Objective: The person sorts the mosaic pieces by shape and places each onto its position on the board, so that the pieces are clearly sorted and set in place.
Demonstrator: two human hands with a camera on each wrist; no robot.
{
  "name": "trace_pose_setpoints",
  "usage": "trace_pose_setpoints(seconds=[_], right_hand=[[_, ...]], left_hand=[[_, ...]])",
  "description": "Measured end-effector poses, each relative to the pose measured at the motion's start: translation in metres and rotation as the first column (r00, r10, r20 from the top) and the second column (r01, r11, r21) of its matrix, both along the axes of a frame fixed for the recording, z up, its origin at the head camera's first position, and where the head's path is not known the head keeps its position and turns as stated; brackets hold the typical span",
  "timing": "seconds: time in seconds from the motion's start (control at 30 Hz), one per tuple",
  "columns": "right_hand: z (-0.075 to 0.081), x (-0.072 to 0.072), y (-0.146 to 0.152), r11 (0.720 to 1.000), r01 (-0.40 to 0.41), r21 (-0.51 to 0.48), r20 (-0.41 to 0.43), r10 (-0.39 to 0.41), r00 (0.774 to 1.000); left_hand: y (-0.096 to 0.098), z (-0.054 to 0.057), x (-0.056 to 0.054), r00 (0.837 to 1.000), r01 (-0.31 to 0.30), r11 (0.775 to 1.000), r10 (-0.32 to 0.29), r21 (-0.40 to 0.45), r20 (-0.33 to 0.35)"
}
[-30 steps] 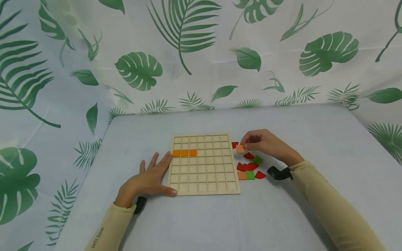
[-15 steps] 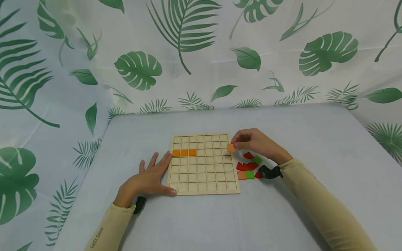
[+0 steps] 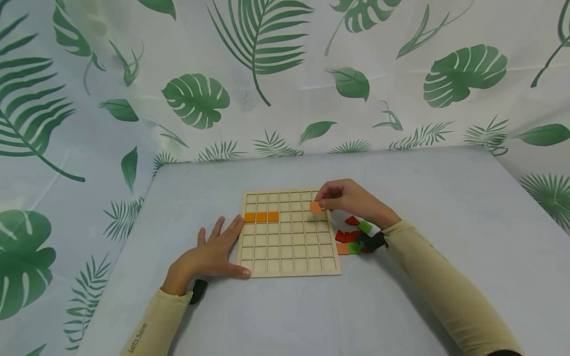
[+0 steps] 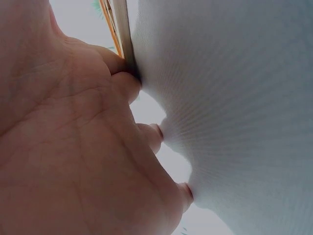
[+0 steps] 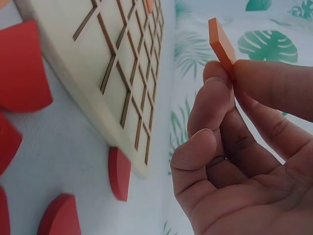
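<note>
A square wooden grid board [image 3: 289, 252] lies flat on the table, with three orange square tiles [image 3: 261, 217] in a row in its left cells. My left hand [image 3: 209, 254] rests with spread fingers along the board's left edge, thumb at the near corner; the left wrist view shows its fingertips on the cloth and against the board's side. Over the board's far right part, my right hand [image 3: 352, 200] pinches a light orange square tile [image 3: 315, 207] between thumb and fingers. The tile is raised and casts a shadow on the cells below.
Right of the board lie loose red quarter-round pieces [image 3: 352, 220], green square tiles [image 3: 364, 227] and another light orange tile [image 3: 342, 248]. The black wrist camera [image 3: 370, 241] partly covers this pile. A leaf-print cloth [image 3: 285, 99] hangs behind the table.
My right hand has moved left with the light orange tile, from beside the board to over its right columns. My left hand has stayed in place.
</note>
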State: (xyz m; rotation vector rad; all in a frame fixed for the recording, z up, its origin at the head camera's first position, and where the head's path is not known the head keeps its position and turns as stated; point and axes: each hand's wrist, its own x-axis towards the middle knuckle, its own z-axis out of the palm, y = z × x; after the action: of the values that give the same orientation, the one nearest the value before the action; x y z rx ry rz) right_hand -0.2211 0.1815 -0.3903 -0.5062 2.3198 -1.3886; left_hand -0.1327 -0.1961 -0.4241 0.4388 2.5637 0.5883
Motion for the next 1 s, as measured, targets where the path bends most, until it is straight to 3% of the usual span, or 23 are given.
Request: trace_pose_setpoints(seconds=[0.5, 1.0], right_hand=[[-0.001, -0.006, -0.024, 0.999, -0.046, 0.006, -0.077, 0.047, 0.996], [0.001, -0.011, -0.044, 0.999, -0.039, -0.01, -0.026, 0.038, 0.999]], left_hand=[[-0.002, 0.001, 0.0, 1.0, -0.003, 1.0, 0.003, 0.016, 0.002], [0.0, -0.003, -0.002, 1.0, -0.001, 1.0, 0.001, 0.002, 0.001]])
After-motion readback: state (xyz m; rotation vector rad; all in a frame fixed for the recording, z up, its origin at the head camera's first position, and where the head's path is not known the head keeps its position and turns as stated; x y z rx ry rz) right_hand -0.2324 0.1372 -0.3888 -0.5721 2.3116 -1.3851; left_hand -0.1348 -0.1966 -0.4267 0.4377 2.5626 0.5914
